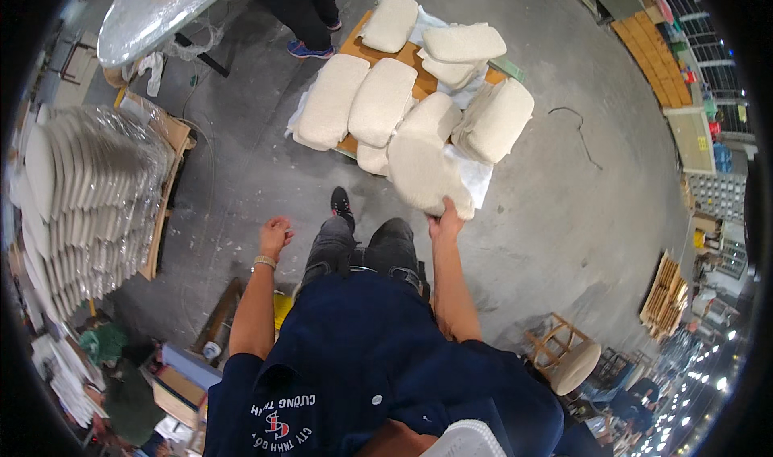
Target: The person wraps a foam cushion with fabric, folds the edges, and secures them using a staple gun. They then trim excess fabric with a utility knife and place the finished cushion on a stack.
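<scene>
With its fingers wrapped round one corner, my right hand (pixel 445 222) grips a cream upholstered seat cushion (pixel 425 171). This cushion is tilted at the near edge of a low wooden pallet and overlaps another cream cushion (pixel 435 115) behind it. Away from any object, my left hand (pixel 276 235) hangs over the floor with its fingers loosely bent and apart. Stacks of similar cushions (pixel 331 103) rest on the orange-brown pallet board (pixel 350 48), some over white sheeting (pixel 477 177).
At the left, tall plastic-wrapped stacks of cream cushions (pixel 97 183) stand on a wooden pallet (pixel 167 191). Another person's legs (pixel 298 10) are beside a plastic-covered table (pixel 153 18) at the far left. A wooden chair (pixel 564 352) stands at the lower right. A thin cord (pixel 580 131) lies on the floor.
</scene>
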